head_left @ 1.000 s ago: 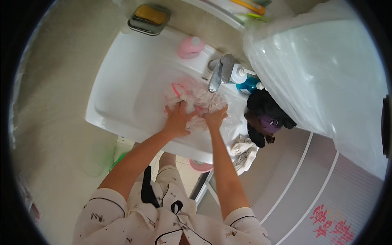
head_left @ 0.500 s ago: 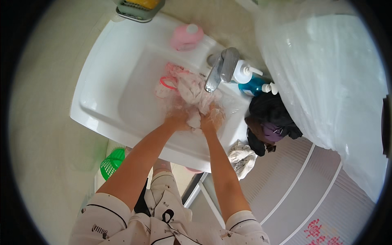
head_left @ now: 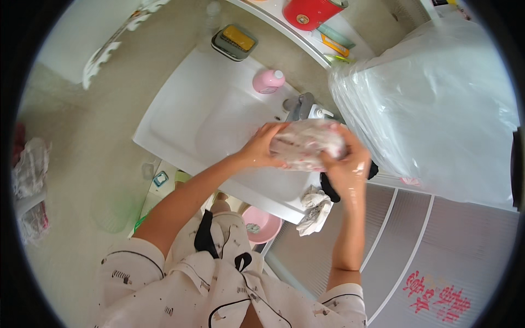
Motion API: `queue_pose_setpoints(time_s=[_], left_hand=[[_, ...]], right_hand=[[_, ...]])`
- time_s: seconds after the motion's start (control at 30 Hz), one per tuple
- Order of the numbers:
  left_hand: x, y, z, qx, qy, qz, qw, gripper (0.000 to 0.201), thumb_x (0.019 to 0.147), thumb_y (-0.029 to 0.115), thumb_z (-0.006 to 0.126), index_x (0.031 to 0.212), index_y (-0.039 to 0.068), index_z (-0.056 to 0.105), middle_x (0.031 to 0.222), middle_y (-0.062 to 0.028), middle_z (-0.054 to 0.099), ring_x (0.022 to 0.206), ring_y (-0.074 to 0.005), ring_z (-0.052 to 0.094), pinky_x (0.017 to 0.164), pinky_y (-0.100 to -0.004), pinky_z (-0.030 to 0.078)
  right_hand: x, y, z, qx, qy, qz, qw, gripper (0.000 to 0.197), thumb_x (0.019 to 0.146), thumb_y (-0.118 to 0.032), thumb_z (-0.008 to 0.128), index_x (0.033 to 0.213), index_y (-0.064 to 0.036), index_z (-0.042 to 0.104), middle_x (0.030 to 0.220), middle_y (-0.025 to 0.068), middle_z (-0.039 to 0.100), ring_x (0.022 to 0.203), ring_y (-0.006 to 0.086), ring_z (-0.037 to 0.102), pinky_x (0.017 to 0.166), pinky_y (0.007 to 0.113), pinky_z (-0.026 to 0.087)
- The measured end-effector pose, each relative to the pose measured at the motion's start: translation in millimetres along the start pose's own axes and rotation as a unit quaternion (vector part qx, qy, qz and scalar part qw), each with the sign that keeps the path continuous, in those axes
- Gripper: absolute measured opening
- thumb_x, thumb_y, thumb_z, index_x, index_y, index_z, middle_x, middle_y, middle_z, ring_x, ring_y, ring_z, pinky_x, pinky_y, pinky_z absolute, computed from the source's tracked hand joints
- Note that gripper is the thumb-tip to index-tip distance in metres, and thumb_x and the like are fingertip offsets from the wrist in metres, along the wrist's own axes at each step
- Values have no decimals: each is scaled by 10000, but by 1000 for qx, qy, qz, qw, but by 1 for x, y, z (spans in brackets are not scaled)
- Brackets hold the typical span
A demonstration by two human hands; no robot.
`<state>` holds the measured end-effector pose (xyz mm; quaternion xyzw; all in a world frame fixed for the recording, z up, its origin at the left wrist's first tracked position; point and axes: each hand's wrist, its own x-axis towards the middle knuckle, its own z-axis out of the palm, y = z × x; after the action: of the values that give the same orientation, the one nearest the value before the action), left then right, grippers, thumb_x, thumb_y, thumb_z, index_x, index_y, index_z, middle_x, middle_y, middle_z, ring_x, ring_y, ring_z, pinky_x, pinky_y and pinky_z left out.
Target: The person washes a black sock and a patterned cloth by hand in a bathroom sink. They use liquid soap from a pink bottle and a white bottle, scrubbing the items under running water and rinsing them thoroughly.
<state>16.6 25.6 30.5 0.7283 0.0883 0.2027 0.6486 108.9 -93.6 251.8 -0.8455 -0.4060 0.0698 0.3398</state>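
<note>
A wet, bunched-up whitish garment [head_left: 306, 145] with pink and reddish patches hangs above the right side of the white sink [head_left: 169, 104], blurred by motion. My left hand [head_left: 261, 146] grips its left end. My right hand [head_left: 349, 164], shiny with water, closes around its right end, the thumb lying across the cloth. Just behind the garment stands the metal faucet [head_left: 299, 106], partly covered. The basin below is whitish inside, and the garment blocks part of it.
A pink bottle [head_left: 269, 81], a soap dish with yellow soap [head_left: 239, 38] and a white pump bottle [head_left: 321, 112] stand on the sink's rim. A pale cloth [head_left: 315, 210] drapes its right corner. Below sits a pink basin [head_left: 263, 225]. Plastic sheeting [head_left: 421, 109] hangs at right.
Both hands have come up out of the basin with the garment and moved right. It was spread under the faucet and is now bunched between them. The view has shifted, showing a shelf.
</note>
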Motion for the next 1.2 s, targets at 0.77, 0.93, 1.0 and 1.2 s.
queue_pose_setpoints(time_s=[0.77,0.93,1.0,1.2], left_hand=[[-15,-63,-72,321,-113,-37,940,233,723,148,747,915,60,648,897,-94,629,831,-264,623,734,-444,486],[-11,-105,-5,428,-106,-24,897,729,602,306,843,1284,265,587,1445,-111,406,1337,-417,345,957,-733,292],[-8,-121,8,424,-126,-85,893,881,561,360,870,1376,340,536,1556,-95,298,1415,-462,232,999,-796,205],[-1,-164,25,421,-140,-163,881,915,576,437,860,1413,383,495,1562,-58,290,1423,-446,211,1028,-811,138]], right_hand=[[-61,233,131,-11,4,55,998,602,679,44,632,1274,-50,612,1129,209,635,1109,383,578,989,411,457],[-68,286,252,-7,18,110,994,689,685,19,604,1347,-171,565,1421,229,420,1324,450,374,1113,553,305],[-59,270,277,-71,5,153,986,697,701,-8,595,1363,-221,550,1482,222,349,1335,469,345,1113,591,277],[-54,285,292,-177,-74,270,944,672,737,-93,599,1381,-270,523,1510,215,312,1337,484,327,1103,633,245]])
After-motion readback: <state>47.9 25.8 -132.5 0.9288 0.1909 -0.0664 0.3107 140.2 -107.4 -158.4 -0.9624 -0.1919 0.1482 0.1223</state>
